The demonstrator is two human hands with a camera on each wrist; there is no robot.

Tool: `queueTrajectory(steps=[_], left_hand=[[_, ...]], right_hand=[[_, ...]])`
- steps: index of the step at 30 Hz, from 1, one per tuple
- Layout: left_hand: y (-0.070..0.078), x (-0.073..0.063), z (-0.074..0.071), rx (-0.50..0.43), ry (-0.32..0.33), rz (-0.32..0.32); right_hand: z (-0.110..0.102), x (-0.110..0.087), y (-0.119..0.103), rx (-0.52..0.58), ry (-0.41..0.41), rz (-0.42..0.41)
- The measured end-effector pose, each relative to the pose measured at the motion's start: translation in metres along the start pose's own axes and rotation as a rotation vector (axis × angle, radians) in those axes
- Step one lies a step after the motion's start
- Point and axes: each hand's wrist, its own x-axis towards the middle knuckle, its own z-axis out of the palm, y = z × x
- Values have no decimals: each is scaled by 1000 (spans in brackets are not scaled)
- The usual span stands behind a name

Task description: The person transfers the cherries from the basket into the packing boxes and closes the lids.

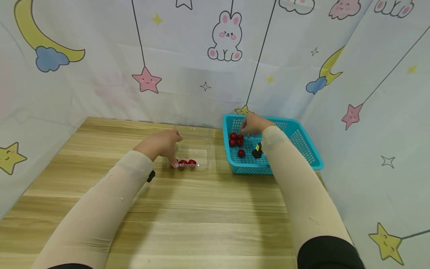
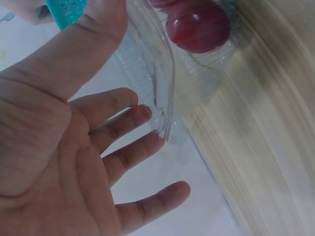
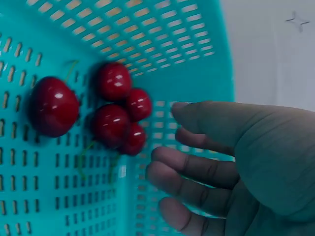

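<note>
Pale sheeting (image 1: 191,41) printed with stars, moons and a rabbit hung behind and to the right of the blue basket (image 1: 248,170). Over the far left part of that basket was the person's right grip (image 1: 253,124), unclasped, its fingers loosely bent and parted. Left of the basket, the left grip (image 1: 161,144) was spread, its thumb at the edge of a clear plastic container (image 1: 202,154); some fingertips were at the container's wall, touching or just beside it, I could not tell which. Under the right grip, five red cherries (image 3: 110,125) lay inside the basket: four bunched by its left wall, and one apart, nearer its front. Thin green stems showed among them. At least three more cherries (image 1: 183,163) lay in the container, to the basket's left, beside the left thumb. The container stood just left of the basket on the wood-grained tabletop (image 1: 208,213), which spread out in front of the basket. Beige sleeves (image 1: 299,179) covered both forearms, the right one crossing above the basket's front rim.
</note>
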Motion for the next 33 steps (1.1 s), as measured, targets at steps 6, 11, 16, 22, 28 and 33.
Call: queueTrajectory(steps=[6, 11, 16, 22, 28, 33], left_hand=[[0, -2, 0, -10, 6, -7], [-1, -1, 2, -15, 2, -9], [-2, 0, 1, -19, -7, -9], [-1, 1, 0, -28, -14, -13], [1, 0, -1, -33, -18, -10], [1, -1, 0, -30, -20, -17]], right_hand=[[12, 7, 4, 20, -54, 50], [18, 11, 2, -22, -66, 48], [23, 14, -2, -60, -95, 47], [23, 20, 0, -87, -118, 56], [16, 10, -2, -74, -110, 34], [6, -1, -9, -54, -78, 32]])
